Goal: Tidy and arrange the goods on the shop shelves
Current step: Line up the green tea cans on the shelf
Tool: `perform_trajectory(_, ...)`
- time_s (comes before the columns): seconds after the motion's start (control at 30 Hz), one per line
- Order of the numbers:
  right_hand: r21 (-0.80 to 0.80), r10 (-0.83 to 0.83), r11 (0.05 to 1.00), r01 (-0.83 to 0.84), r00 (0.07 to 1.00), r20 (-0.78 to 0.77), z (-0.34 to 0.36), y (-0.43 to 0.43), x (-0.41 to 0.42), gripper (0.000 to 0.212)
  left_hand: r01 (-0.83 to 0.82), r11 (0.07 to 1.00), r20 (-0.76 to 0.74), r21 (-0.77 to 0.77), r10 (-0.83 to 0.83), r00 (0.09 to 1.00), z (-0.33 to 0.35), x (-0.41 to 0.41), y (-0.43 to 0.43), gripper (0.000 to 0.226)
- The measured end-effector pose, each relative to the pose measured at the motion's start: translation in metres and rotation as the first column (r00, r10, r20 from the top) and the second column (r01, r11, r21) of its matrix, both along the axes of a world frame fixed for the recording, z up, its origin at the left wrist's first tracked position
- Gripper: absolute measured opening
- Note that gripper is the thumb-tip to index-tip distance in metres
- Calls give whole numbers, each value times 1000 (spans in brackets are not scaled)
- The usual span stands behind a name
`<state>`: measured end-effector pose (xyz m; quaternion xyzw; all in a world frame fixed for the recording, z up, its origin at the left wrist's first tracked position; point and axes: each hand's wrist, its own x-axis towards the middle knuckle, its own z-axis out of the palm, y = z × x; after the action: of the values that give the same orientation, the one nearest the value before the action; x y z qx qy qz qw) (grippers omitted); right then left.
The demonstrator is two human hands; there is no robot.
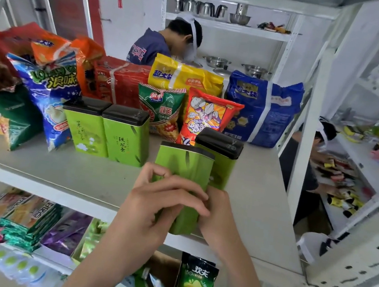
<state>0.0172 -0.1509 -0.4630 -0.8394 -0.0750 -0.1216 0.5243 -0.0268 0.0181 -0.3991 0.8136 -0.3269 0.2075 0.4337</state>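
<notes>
Our left hand (pixel 152 201) and right hand (pixel 218 216) both hold one green tin (pixel 185 164). The left fingers curl across its front and lower half. The right hand grips its right side, with its fingertips tucked under the left fingers. We hold the tin at the front edge of the shelf (pixel 60 165), near the middle of our view, tilted so that its dark top leans away from us. We cannot tell whether its base touches the shelf board.

Just behind it, at one o'clock, a second tin (pixel 219 148) of the same green stands upright with a black lid, close against the held one. At ten o'clock a pair of tins (pixel 121 139) stands side by side, also black-lidded, with writing on the fronts.

Further back, at twelve o'clock, stand a green snack bag (pixel 161 108) and an orange bag (pixel 208 114). A yellow pack (pixel 185 75) and a red pack (pixel 122 81) sit behind those. A big blue pack (pixel 262 109) is at one o'clock, and a blue-and-white bag (pixel 52 98) leans at nine o'clock.

Below the shelf, at six o'clock, a dark green pouch (pixel 196 281) stands upright. Beyond the shelf, at twelve o'clock, a person (pixel 153 47) in a dark blue top bends forward. At three o'clock another person (pixel 311 164) reaches into goods on a neighbouring rack (pixel 356 153).
</notes>
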Motion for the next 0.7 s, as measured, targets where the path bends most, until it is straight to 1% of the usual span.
perform_trajectory(0.1,-29,9,1000,-8,1000,29,-3,1,1,16,-19,1000,24,-22,19,1000,-1,-2,0,39)
perform_trajectory(0.17,4,14,1000,-14,998,64,2,2,-2,22,-33,997,19,-64,34,999,-2,-2,-1,37)
perform_trajectory(0.23,35,32,999,-35,996,88,5,2,-4,36,-56,991,-6,-120,56,998,-5,-1,0,32)
perform_trajectory(0.3,69,56,996,-64,991,120,8,3,-4,34,-80,982,-53,-172,72,996,-8,0,1,21)
perform_trajectory(0.33,105,71,991,-86,988,138,10,4,-4,37,-90,978,-84,-190,75,994,-8,0,2,17)
perform_trajectory(0.37,157,91,981,-115,985,150,12,6,-4,44,-98,973,-122,-209,73,990,-9,0,2,19)
perform_trajectory(0.4,210,105,968,-139,981,165,14,9,-4,51,-99,965,-163,-241,60,985,-9,0,3,28)
perform_trajectory(0.5,338,149,916,-216,966,213,17,22,-5,57,-64,929,-242,-365,-28,970,-7,2,9,51)
perform_trajectory(0.57,353,131,913,-206,966,225,21,33,-10,56,-65,898,-289,-434,-70,955,-1,4,17,66)
perform_trajectory(0.6,356,108,916,-187,967,230,24,39,-14,55,-88,889,-313,-450,-65,947,1,5,21,71)
perform_trajectory(0.7,370,35,921,-123,971,237,35,51,-27,58,-123,892,-388,-435,-63,919,3,10,35,71)
